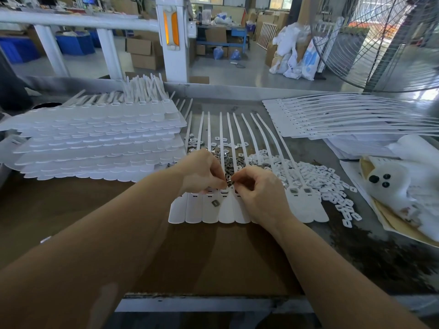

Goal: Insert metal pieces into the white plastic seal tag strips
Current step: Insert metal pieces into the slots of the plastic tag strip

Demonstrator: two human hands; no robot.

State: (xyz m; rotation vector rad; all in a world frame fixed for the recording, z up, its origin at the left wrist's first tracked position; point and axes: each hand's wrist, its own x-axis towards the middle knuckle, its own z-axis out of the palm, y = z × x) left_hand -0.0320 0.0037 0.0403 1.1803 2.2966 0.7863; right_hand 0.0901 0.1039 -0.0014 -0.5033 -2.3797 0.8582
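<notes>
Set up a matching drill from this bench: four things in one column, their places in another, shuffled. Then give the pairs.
Things
1. loose metal piece
2. pile of white plastic caps
3. tall stack of tag sheets
4. fan guard

Places
A. far right, behind the bench
B. left side of the bench
C. lying on the tag strip below the left hand
D. on the bench, right of the right hand

Pairs: 1-C, 2-D, 3-B, 4-A
</notes>
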